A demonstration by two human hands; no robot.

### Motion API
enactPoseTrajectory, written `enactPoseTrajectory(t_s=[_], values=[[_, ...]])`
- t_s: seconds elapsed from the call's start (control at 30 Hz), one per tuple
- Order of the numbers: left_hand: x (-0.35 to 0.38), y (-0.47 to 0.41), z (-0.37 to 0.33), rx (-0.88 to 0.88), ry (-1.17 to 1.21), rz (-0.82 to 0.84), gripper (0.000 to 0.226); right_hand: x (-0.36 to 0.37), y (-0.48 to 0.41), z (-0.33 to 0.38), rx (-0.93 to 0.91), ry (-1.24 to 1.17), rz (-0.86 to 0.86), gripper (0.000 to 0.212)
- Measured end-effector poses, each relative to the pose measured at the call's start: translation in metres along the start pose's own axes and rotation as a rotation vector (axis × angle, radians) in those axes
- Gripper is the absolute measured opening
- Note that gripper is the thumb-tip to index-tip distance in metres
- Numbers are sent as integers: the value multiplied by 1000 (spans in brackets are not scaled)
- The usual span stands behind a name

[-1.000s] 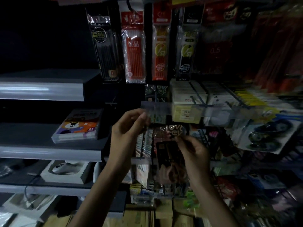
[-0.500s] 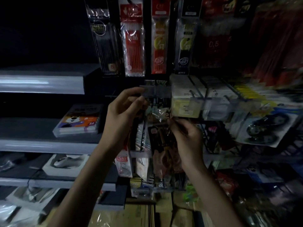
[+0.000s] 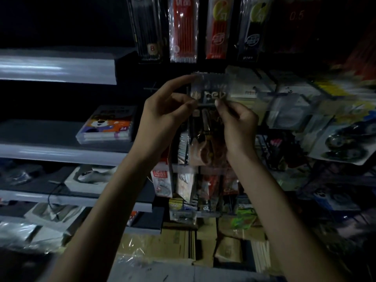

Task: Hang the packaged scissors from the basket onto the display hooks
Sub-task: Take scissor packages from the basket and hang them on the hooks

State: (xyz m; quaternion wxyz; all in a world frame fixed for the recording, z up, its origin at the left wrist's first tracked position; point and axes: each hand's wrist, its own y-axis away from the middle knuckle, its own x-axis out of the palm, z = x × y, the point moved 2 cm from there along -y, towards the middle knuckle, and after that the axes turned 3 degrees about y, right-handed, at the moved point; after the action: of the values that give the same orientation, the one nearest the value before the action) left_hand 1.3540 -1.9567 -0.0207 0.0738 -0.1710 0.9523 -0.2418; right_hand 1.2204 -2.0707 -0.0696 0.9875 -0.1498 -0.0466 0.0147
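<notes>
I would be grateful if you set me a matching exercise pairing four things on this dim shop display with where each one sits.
Things:
1. clear packet of scissors with pink handles
2. flat box with a cartoon bear on its lid
3. red pack of pen refills
4. white computer mouse in an open box

Places:
A. hanging in the top row
B. pinched at its top by the left hand and right hand
C. on the lower grey shelf
D. on the middle grey shelf

Pairs: 1-B, 2-D, 3-A, 4-C
</notes>
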Motion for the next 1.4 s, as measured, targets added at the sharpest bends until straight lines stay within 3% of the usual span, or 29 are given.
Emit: enactPoseTrajectory(t_s=[0.5,0.87,0.97,1.17,1.4], values=[[-2,7,12,21,41,38,54,5,-10,-12,-3,46,-55,17],[2,19,48,58,-18,-80,43,5,-14,-21,49,0,-36,12],[2,20,76,-9,-60,-169,38,4,-16,-22,67,-41,-27,6],[11,22,112,-211,23,-183,23,3,-17,-23,94,-51,-11,12],[13,22,121,-234,95,-234,20,-10,1,-28,95,-53,31,26]])
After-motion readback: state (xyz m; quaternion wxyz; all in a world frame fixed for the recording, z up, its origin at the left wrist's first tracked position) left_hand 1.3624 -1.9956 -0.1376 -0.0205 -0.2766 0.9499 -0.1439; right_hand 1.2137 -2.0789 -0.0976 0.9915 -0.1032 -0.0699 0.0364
